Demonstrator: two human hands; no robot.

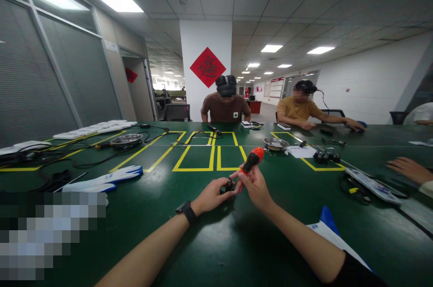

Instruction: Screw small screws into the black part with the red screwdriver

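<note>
Red and black, the handle of a screwdriver (253, 160) slants up from the right hand (257, 186), whose fingers are closed around its lower end, the tip pointing down toward the left hand (214, 194). The left hand has its thumb and fingers pinched on a small dark part (229, 184), just beside the right fingertips; its finer shape is too small to tell. A black watch (186, 211) sits on the left wrist. Both hands are above the green bench (189, 246), near the close edge of the yellow tape (194, 170) laid out in boxes. To the left lie a blue and white glove (101, 182) and black cables (101, 161), with one metal bowl (126, 140) beyond them. Past the right hand are another metal bowl (275, 143), a white paper (301, 151) and a cluster of black blocks (326, 157). A flat white device (374, 184) lies farther right, and a blue and white item (333, 233) is partly hidden by the right forearm. Across the bench sit a person in a brown shirt (226, 109) and a person in a mustard shirt (297, 109), both wearing headgear.
</note>
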